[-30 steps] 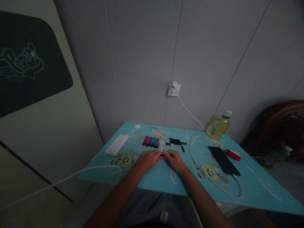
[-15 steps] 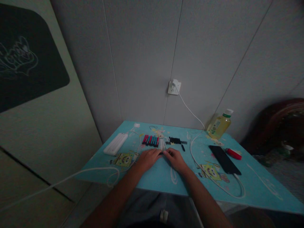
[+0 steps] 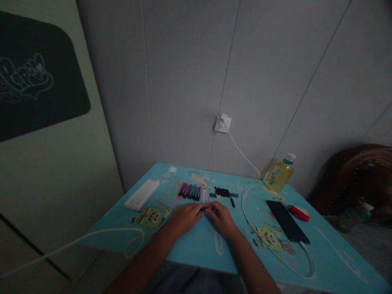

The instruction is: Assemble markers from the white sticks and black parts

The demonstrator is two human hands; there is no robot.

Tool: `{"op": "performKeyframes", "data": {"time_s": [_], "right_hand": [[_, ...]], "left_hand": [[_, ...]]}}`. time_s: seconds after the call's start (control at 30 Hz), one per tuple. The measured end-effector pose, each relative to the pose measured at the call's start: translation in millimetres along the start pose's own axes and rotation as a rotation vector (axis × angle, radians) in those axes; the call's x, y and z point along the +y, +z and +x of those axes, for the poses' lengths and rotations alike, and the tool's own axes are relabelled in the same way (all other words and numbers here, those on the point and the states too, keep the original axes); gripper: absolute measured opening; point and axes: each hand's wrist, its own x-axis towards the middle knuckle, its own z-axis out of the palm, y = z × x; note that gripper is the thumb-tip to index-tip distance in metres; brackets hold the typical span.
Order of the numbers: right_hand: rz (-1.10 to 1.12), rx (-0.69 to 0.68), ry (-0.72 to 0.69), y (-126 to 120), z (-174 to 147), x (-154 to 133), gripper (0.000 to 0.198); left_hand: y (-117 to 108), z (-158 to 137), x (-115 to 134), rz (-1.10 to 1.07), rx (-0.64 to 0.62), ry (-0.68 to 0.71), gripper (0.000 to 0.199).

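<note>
My left hand (image 3: 187, 216) and my right hand (image 3: 221, 218) meet near the middle of the table. Both have their fingers closed on a small dark stick-like piece (image 3: 202, 209), which the fingertips partly hide. Just beyond them lie several thin white sticks (image 3: 204, 196), side by side. To their left is a row of red, blue and black pen-like tubes (image 3: 190, 191). On the right I see a row of short black pieces (image 3: 222, 192), some tiny dark parts (image 3: 233, 195) and a single black piece (image 3: 232, 202).
A white power bank (image 3: 142, 194) lies at the left with a cable. On the right are a black phone (image 3: 288, 221) on a white charging cable (image 3: 245, 208), a red object (image 3: 298, 213) and a bottle of yellow liquid (image 3: 279, 175). A wall socket (image 3: 223, 123) is behind the table (image 3: 202, 249).
The view has tilted up slightly, so the table sits lower in the picture. Both hands stay together at the small dark piece, with the right fingers slightly shifted. The laid-out parts look unchanged.
</note>
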Motion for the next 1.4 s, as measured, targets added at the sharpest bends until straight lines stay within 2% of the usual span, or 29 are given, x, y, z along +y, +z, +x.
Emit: {"op": "performKeyframes", "data": {"time_s": [0.2,0.4,0.57,0.63,0.77,0.9,1.07,1.3,1.4], "right_hand": [[-0.035,-0.008,-0.008,-2,0,-4,0.019],[-0.145,0.028,-0.01,3,3,2,0.037],[-0.149,0.023,-0.003,6,3,6,0.048],[-0.137,0.025,-0.007,5,2,3,0.045],[-0.058,0.033,-0.028,2,1,-3,0.021],[-0.009,0.038,-0.031,1,1,-3,0.015],[-0.017,0.043,0.013,1,1,2,0.021],[-0.185,0.12,0.064,7,0,14,0.042],[-0.169,0.148,0.039,6,2,10,0.039]], "left_hand": [[1,1,-1,-0.016,-0.009,-0.007,0.022],[1,3,1,-0.019,0.002,0.009,0.021],[3,2,1,-0.001,0.01,-0.011,0.021],[3,3,1,0.007,0.014,-0.014,0.021],[3,5,0,0.028,0.018,-0.01,0.024],[5,6,-2,0.056,-0.001,0.014,0.028],[6,7,-2,0.076,-0.032,0.06,0.024],[5,26,-3,0.152,-0.076,0.164,0.022],[3,37,-7,0.177,-0.065,0.193,0.024]]}}
